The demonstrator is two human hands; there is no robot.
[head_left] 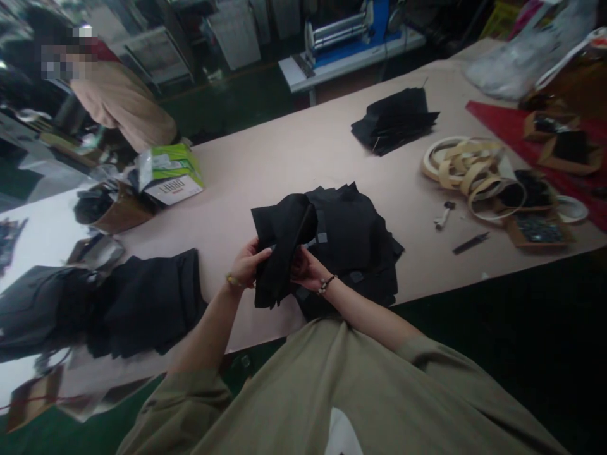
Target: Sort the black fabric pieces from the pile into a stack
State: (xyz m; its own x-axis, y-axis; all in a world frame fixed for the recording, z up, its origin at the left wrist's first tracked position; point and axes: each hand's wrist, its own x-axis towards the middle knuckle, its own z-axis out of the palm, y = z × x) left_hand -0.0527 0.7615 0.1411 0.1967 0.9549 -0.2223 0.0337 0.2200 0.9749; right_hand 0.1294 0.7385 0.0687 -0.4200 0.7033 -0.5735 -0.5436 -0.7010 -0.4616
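A folded piece of black fabric (279,253) is held up between my two hands at the near side of the table. My left hand (246,262) grips its left edge, thumb on top. On the right edge, my right hand (307,268) is closed, its fingers partly hidden behind the cloth. Just right of the held piece, a pile of black fabric pieces (353,230) lies on the table, with small grey patches showing on it.
The pinkish table (294,151) bears another black stack (396,120) at the back, tape rolls (465,164) and small boxes (540,229) at right. Black fabric (142,303) and a green-white box (173,174) lie left. A person (123,107) stands across the table.
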